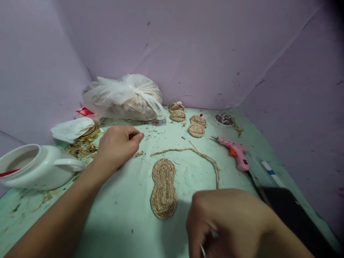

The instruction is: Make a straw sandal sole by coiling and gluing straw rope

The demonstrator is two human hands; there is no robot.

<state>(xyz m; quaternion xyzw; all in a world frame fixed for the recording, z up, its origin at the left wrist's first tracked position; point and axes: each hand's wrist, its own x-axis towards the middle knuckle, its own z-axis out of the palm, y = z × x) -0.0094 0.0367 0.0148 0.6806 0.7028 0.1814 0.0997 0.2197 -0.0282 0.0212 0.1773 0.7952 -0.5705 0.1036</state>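
Observation:
A sole-shaped piece of coiled straw cord lies flat on the pale green table. Above and to its right a loose twisted straw cord curves, its lower end passing behind my right hand. That hand is closed near the bottom edge, with a small whitish sliver showing between its fingers; I cannot make out what it is. My left hand is closed left of the sole piece, its palm side hidden. A short cord scrap lies beside it, apart from the fingers.
A pink glue gun lies at right, near a dark flat object and a white-and-blue strip. Behind are two small straw pieces, a round dish and a plastic bag. A white pot lies left among straw scraps.

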